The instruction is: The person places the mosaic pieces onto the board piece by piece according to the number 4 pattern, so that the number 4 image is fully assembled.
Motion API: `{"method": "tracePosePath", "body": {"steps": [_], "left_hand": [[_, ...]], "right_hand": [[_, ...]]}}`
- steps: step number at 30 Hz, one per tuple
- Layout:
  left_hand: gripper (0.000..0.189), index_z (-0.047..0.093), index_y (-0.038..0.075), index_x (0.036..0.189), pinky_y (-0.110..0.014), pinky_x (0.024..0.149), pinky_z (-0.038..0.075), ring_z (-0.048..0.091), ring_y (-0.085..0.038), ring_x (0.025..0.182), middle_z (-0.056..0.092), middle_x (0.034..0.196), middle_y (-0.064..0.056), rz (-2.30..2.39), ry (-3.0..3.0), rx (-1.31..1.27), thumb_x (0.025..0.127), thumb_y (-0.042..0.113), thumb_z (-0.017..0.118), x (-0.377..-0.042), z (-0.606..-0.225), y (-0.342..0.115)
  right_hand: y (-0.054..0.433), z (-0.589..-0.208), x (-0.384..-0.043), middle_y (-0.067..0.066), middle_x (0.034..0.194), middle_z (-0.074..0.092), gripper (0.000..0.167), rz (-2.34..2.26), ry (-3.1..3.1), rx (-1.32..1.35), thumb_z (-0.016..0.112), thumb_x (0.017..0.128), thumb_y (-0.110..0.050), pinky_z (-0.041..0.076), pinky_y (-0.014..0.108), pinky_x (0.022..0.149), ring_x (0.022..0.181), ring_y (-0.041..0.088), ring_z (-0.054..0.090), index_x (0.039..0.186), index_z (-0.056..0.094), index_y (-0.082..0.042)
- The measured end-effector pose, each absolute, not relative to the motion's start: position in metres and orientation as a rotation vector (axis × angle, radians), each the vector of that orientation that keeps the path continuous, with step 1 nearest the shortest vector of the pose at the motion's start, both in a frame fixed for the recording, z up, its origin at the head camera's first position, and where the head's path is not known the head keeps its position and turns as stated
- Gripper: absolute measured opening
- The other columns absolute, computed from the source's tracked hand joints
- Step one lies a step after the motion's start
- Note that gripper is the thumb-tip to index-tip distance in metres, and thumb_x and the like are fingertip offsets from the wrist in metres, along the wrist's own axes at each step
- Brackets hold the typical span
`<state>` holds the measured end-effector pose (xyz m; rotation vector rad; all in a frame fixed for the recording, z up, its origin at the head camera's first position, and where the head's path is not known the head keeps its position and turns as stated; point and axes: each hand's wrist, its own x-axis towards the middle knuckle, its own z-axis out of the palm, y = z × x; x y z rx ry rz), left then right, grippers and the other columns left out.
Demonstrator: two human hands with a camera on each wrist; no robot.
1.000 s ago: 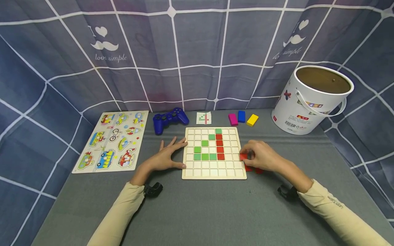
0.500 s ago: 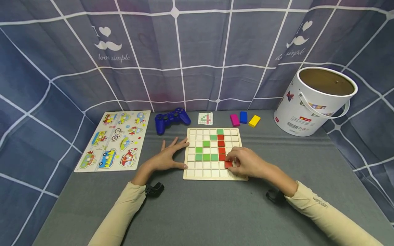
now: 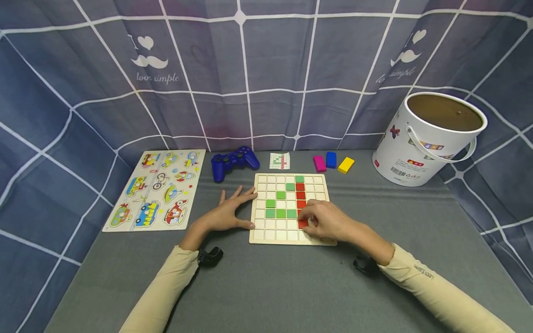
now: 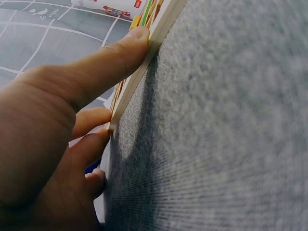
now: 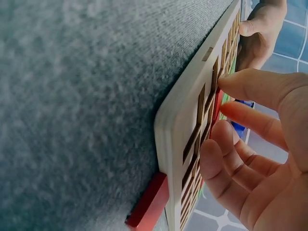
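Note:
A wooden grid board (image 3: 270, 236) lies on the grey table, its cells holding green tiles (image 3: 281, 213) in a slanting line and a row, and a column of red tiles (image 3: 300, 195). My right hand (image 3: 329, 221) pinches a red tile (image 3: 303, 224) between thumb and index finger, at the cell just below that column. In the right wrist view this red tile (image 5: 217, 105) sits right at the grid. My left hand (image 3: 226, 215) has its fingers spread, with thumb and fingertips touching the board's left edge. The right hand covers the board's lower right part.
A loose red tile (image 5: 149, 204) lies beside the board. Behind stand a blue game controller (image 3: 235, 162), a small pattern card (image 3: 280, 161), and pink (image 3: 319, 164), blue (image 3: 331, 160) and yellow blocks (image 3: 346, 165). A picture puzzle board (image 3: 156, 189) lies left; a white bucket (image 3: 410, 157) stands right.
My right hand has brought a red tile from the board's right side leftward onto the grid, below the red column. The left hand stays at the board's edge. The head view has shifted slightly.

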<state>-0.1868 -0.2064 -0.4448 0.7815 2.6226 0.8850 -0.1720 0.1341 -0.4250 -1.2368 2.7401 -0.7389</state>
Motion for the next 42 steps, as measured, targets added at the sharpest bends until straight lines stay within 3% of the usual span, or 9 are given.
{"method": "tracePosePath", "body": {"steps": [12, 20, 25, 30, 42], "left_hand": [[0.095, 0.032, 0.017, 0.158, -0.066, 0.109, -0.020, 0.000, -0.036, 0.151, 0.015, 0.166, -0.002, 0.900, 2.614, 0.794, 0.081, 0.042, 0.083, -0.187, -0.443, -0.206], [0.095, 0.034, 0.015, 0.158, -0.067, 0.108, -0.020, 0.000, -0.038, 0.151, 0.017, 0.166, -0.004, 0.918, 2.620, 0.785, 0.080, 0.042, 0.083, -0.188, -0.440, -0.208], [0.095, 0.033, 0.017, 0.158, -0.066, 0.109, -0.020, 0.000, -0.036, 0.151, 0.016, 0.166, -0.002, 0.905, 2.610, 0.779, 0.081, 0.043, 0.083, -0.188, -0.442, -0.207], [0.095, 0.033, 0.018, 0.158, -0.066, 0.109, -0.020, -0.001, -0.035, 0.151, 0.016, 0.166, -0.001, 0.903, 2.604, 0.779, 0.081, 0.043, 0.082, -0.188, -0.443, -0.206], [0.095, 0.032, 0.018, 0.159, -0.065, 0.109, -0.020, -0.002, -0.035, 0.151, 0.015, 0.166, -0.001, 0.893, 2.603, 0.764, 0.082, 0.043, 0.082, -0.188, -0.443, -0.206]], "right_hand": [[0.181, -0.420, -0.165, -0.004, 0.082, 0.060, 0.025, -0.790, 2.809, -1.051, 0.081, 0.077, -0.010, 0.043, 0.026, 0.058, 0.063, 0.009, 0.054, 0.101, 0.074, -0.012], [0.211, -0.418, -0.162, -0.003, 0.088, 0.062, 0.030, -0.727, 2.837, -0.997, 0.086, 0.074, -0.010, 0.045, 0.026, 0.058, 0.062, 0.004, 0.054, 0.102, 0.075, -0.013], [0.217, -0.422, -0.157, -0.005, 0.087, 0.063, 0.031, -0.683, 2.837, -0.957, 0.087, 0.072, -0.013, 0.044, 0.028, 0.062, 0.065, 0.006, 0.054, 0.100, 0.074, -0.013], [0.218, -0.426, -0.156, -0.006, 0.083, 0.062, 0.028, -0.742, 2.808, -0.913, 0.084, 0.070, -0.006, 0.046, 0.028, 0.062, 0.067, 0.009, 0.055, 0.094, 0.071, -0.014], [0.216, -0.427, -0.158, -0.007, 0.081, 0.059, 0.032, -0.821, 2.853, -0.957, 0.081, 0.064, -0.005, 0.044, 0.025, 0.054, 0.061, 0.007, 0.051, 0.090, 0.069, -0.019]]}}
